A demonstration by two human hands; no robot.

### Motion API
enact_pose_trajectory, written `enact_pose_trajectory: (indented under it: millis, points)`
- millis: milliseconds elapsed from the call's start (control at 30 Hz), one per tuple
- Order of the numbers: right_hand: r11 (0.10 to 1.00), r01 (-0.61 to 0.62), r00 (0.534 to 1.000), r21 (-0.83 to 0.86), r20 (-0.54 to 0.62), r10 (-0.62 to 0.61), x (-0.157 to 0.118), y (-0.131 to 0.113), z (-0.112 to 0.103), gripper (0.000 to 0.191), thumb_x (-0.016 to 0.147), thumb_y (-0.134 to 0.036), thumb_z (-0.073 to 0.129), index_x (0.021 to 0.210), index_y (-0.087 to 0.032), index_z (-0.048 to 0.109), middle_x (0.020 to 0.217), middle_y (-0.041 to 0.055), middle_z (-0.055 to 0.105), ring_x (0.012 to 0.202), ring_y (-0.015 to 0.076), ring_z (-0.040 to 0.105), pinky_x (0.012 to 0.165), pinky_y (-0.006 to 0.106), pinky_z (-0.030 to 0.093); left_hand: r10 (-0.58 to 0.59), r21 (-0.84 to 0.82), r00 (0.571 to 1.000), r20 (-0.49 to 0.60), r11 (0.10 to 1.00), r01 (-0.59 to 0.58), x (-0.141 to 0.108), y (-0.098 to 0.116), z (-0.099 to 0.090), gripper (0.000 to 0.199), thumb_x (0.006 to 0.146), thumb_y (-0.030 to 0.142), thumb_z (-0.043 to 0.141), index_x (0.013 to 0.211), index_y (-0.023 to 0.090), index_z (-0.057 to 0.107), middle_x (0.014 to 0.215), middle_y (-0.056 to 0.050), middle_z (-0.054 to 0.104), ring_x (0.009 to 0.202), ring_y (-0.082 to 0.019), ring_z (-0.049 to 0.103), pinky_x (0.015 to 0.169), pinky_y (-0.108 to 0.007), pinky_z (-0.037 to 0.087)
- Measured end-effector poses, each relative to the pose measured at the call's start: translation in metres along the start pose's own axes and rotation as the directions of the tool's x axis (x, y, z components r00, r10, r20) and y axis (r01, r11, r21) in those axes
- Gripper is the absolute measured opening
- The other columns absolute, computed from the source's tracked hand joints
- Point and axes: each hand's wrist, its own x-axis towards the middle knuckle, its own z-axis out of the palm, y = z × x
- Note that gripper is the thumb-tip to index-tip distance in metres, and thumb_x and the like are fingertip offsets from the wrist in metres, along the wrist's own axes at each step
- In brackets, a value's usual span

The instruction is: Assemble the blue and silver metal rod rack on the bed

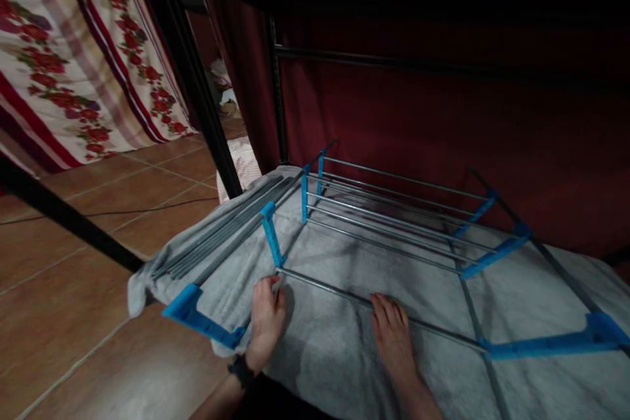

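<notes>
Where the rod (pixel 329 287) crosses in front of the body, the left grip (pixel 268 307) is at its left end and the right grip (pixel 390 321) is partway along it. The left fingers are curled toward the thumb; whether they clamp the rod or the pole beneath cannot be told. The right fingers bend over the rod and touch it; the thumb is hidden, so full closure cannot be confirmed.

The left bracket (pixel 272 233) stands just beyond the left grip, its foot at the rod end. The right bracket (pixel 551 346) lies to the right of the right grip, at the rod's other end. Another bracket (pixel 197 321) is left of the left grip. Spare rods (pixel 216 239) lie beyond it on the blanket (pixel 335 348).

To handle this joint well, support the rod with the right grip and hold it level. Steady the bracket foot with the left grip, and apply force along the rod's axis only. Side load could twist the bracket. Check both ends for full seating; the depth is not visible here.
</notes>
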Motion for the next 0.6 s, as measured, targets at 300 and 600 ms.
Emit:
enact_pose_trajectory:
  millis: [300, 600]
  points:
    - [0.997, 0.064, 0.989, -0.039, 0.132, -0.058, 0.024, -0.016, 0.010, 0.058, 0.092, -0.001, 0.040, 0.138, -0.025, 0.065, 0.117, 0.0080, 0.072, 0.105, 0.0227, 0.065, 0.101, 0.038, 0.046, -0.089, 0.268, 0.989, 0.115, 0.962, 0.056, 0.030, -0.006, 0.002, 0.034, 0.094, 0.013, 0.048, 0.125, 0.014, 0.061, 0.118, -0.015, 0.066, 0.112, -0.029, 0.064, 0.102, -0.043, 0.051]
    - [0.997, 0.053, 0.991, -0.047, 0.123, -0.047, 0.018, -0.010, 0.015, 0.059, 0.092, 0.001, 0.034, 0.137, -0.023, 0.065, 0.116, 0.0081, 0.070, 0.108, 0.0233, 0.062, 0.104, 0.040, 0.043, -0.110, 0.322, 0.984, 0.139, 0.945, 0.060, 0.042, -0.005, 0.004, 0.032, 0.097, 0.015, 0.044, 0.121, 0.016, 0.065, 0.109, -0.012, 0.068, 0.105, -0.029, 0.063, 0.092, -0.038, 0.050]
